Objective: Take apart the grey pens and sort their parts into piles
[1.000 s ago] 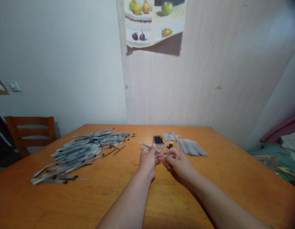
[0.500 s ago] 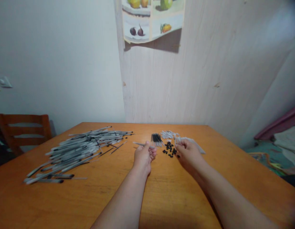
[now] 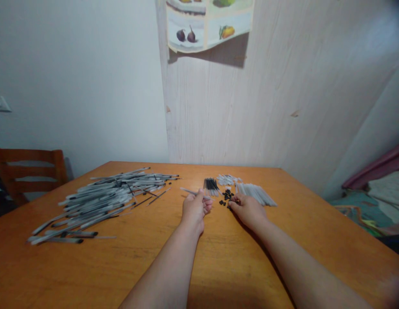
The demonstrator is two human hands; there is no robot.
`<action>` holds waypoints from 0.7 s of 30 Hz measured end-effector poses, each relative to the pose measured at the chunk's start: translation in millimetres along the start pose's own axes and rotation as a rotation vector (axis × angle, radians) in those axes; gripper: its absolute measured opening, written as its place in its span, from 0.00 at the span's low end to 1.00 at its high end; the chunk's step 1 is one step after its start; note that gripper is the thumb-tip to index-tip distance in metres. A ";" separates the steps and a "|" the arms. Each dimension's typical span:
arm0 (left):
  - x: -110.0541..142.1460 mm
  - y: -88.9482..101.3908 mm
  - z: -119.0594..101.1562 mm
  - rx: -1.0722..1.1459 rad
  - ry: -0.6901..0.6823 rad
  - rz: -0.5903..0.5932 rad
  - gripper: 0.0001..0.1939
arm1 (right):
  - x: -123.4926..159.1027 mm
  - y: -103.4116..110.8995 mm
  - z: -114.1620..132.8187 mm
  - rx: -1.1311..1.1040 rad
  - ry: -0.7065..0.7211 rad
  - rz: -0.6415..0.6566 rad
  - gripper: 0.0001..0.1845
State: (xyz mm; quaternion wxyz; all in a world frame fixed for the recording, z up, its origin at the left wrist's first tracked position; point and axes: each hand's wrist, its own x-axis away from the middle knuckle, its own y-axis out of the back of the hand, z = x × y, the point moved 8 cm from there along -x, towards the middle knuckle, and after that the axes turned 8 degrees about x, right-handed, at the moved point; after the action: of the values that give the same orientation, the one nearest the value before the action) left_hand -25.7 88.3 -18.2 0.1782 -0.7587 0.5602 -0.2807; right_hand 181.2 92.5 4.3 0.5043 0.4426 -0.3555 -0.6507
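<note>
One slim tube (image 3: pixel 187 190): we grip it in our left hand (image 3: pixel 196 207), thumb pressed on top, above the wooden table (image 3: pixel 218 262);
Small black pieces (image 3: pixel 227 194): clustered just beside our right hand (image 3: pixel 249 210), whose fingertips sit at the cluster's near edge; we cannot tell whether they pinch one;
Pen pile (image 3: pixel 102 197): spread to our left.

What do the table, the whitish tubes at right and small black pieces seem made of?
Table: likely wood, varnished, from its orange-brown colour and sheen. Whitish tubes: probably plastic, frosted, as they look translucent. Black pieces: perhaps plastic or rubber, solidly dark; finish unclear.
</note>
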 end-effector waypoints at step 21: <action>3.0 -5.8 2.0 -0.112 -0.034 0.050 0.15 | 19.1 -1.8 46.2 -0.383 0.324 -0.028 0.17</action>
State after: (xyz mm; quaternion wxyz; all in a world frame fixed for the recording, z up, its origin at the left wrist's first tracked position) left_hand -19.4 87.1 -15.7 0.1518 -0.7578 0.5908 -0.2316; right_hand 135.5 75.2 14.9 0.6202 0.4424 -0.1343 -0.6338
